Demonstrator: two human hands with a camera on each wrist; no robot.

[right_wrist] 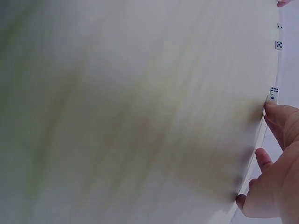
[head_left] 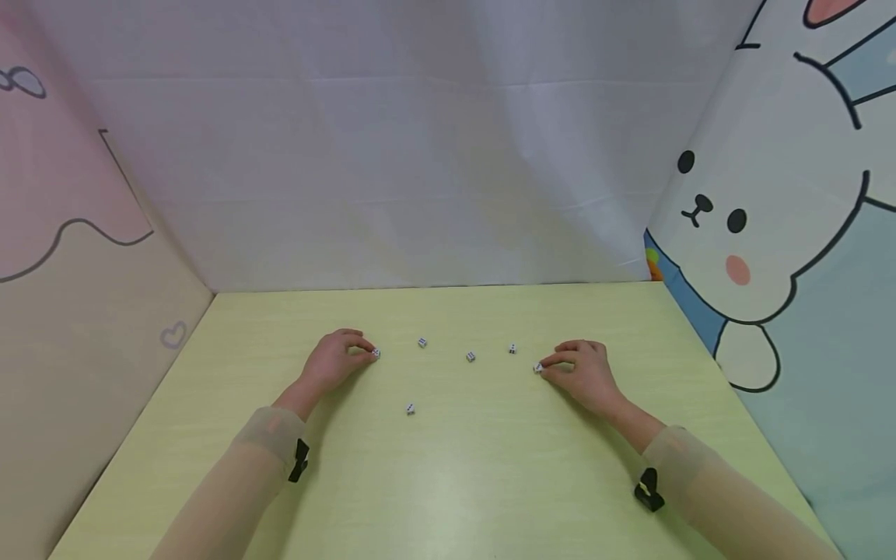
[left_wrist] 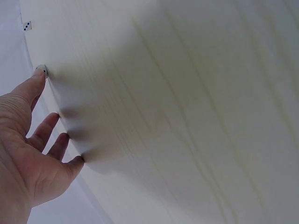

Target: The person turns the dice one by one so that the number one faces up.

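My left hand (head_left: 338, 361) pinches a small white die (head_left: 376, 353) between thumb and forefinger at the tabletop. The left wrist view shows that die (left_wrist: 42, 70) at the thumb tip, the other fingertips touching the table. On the other side, my right hand (head_left: 582, 375) pinches another white die (head_left: 537, 368); in the right wrist view this die (right_wrist: 272, 98) shows one dot. Between the hands lie several loose dice: one (head_left: 422, 342) near the left hand, one (head_left: 470, 356) in the middle, one (head_left: 512, 349) near the right hand, and one (head_left: 410, 409) closer to me.
The pale yellow table (head_left: 448, 482) meets a white cloth wall (head_left: 420, 171) at its back edge. Printed cloth panels stand along both sides, the right one with a cartoon rabbit (head_left: 770, 187). Each sleeve cuff carries a black clip (head_left: 299, 460).
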